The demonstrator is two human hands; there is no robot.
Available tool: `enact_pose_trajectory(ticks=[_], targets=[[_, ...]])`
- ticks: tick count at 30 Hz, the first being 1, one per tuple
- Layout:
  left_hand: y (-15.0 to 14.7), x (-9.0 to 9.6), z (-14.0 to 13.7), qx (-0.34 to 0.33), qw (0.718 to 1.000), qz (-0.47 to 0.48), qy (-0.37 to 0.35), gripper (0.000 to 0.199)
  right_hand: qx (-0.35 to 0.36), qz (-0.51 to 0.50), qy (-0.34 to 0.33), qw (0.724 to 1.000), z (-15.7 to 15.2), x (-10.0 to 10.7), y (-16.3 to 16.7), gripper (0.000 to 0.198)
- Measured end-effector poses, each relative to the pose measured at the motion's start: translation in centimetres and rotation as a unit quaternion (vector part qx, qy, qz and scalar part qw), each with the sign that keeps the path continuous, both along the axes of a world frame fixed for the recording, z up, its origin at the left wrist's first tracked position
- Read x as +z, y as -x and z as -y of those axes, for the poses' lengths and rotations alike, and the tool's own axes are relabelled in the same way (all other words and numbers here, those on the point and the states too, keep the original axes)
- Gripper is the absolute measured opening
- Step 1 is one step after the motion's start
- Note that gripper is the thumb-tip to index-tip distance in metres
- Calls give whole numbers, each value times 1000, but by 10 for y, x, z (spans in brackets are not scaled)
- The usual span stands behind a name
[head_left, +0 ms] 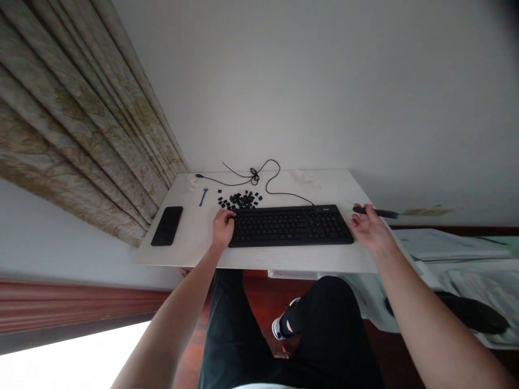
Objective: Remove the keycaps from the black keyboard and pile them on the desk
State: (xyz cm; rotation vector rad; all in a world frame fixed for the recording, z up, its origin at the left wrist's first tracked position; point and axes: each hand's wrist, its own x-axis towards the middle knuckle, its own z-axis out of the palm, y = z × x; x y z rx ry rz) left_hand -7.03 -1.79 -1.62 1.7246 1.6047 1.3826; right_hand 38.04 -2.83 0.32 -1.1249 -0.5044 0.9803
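Note:
A black keyboard [290, 227] lies flat along the front of a white desk [194, 237]. My left hand [223, 227] is closed at its upper left corner, thumb and fingers on the edge. Past the keyboard's right end, my right hand [368, 224] is raised with the palm turned partly up. It grips a slim black-handled tool [383, 213]; a thin pale tip points left, and its exact kind is unclear. Behind the keyboard's left part lies a pile of loose black keycaps [242, 200].
A blue double-ended tool [203, 196] and a black phone [167, 226] lie at the left. The keyboard's cable [279, 193] runs along the back, bundled midway. A wall rises behind; a patterned curtain [93, 108] hangs at left. Plastic-covered items [454, 254] stand right of the desk.

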Motion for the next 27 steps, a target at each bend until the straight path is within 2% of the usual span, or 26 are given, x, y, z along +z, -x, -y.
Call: enact_pose_trajectory(ticks=[3,6,9,13,16,19,24,27], targets=[[0,1,2,7,1000,1,1,23,75,-23,17,997,-5,22,44,32],[0,2,3,13,1000,9,3,24,187,17,26,982,-7,41,109,34],[1,3,3,11,1000,24,14,25,292,88,25,952,-8,52,177,37],[2,1,5,-9,999,46,25,30,362,195,-3,912,-18,55,244,35],[3,1,8,-43,998,40,21,37,393,259,-4,882,-27,53,269,27],[3,2,13,-64,998,-2,8,41,417,289,2,862,-32,53,281,19],[-1,6,15,-52,993,-109,-7,35,455,312,-12,834,-34,52,289,12],[-2,7,14,-37,991,-131,-5,29,465,336,-21,818,-36,52,290,11]])
